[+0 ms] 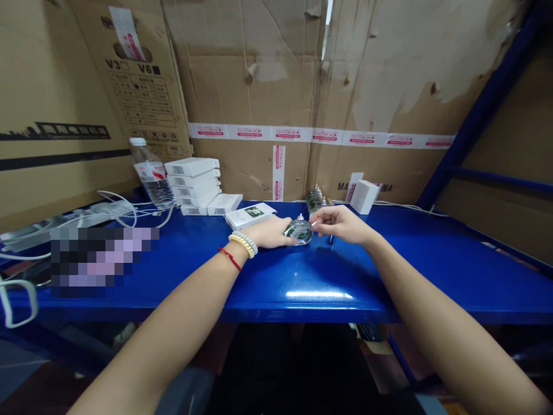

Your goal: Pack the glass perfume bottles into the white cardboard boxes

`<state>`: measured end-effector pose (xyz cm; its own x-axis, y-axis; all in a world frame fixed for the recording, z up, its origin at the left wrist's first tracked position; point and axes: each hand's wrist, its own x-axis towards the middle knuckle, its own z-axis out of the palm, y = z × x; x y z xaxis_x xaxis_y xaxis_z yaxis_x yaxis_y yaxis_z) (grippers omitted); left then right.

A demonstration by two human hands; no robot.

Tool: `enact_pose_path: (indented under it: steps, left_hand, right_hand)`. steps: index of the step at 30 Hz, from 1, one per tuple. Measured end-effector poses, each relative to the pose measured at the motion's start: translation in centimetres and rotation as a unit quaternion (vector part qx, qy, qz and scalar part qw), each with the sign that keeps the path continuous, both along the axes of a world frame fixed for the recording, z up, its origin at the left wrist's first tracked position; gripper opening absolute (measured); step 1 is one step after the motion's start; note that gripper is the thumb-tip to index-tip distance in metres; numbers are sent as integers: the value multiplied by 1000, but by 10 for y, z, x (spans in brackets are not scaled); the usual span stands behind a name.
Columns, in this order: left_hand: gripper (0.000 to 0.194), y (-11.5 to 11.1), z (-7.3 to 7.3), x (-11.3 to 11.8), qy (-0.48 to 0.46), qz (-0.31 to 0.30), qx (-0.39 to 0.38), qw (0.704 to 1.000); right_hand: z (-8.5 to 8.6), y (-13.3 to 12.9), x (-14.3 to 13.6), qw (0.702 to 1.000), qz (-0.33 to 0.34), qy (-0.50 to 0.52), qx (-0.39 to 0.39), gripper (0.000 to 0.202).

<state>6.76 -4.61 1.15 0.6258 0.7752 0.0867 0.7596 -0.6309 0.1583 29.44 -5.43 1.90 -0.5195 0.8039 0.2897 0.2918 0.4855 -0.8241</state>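
A round clear glass bottle with a small silvery top stands on the blue table. My left hand, with beaded bands at the wrist, is closed on the bottle's left side. At the bottle's right, my right hand pinches a small whitish piece, too small to make out. Behind the hands are several more glass bottles with metal tops, partly hidden by my right hand. A flat white box with a green and white picture lies behind my left wrist.
Stacked white boxes and a water bottle stand at the back left. White cables and a blurred-out item lie on the left. A white box stands at the back right, before a cardboard wall.
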Motion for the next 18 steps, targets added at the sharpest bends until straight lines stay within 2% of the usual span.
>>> enact_pose_path:
  steps: [6, 11, 18]
  left_hand:
    - [51, -5, -1, 6, -18, -15, -15, 1000]
    - [37, -13, 4, 12, -11, -22, -13, 1000]
    - [40, -16, 3, 15, -27, -31, 0, 999]
  right_hand:
    - [-3, 5, 3, 993, -68, 25, 89, 25]
    - [-7, 6, 1, 977, -112, 10, 182, 30]
    - [-3, -1, -2, 965, -110, -24, 238, 28]
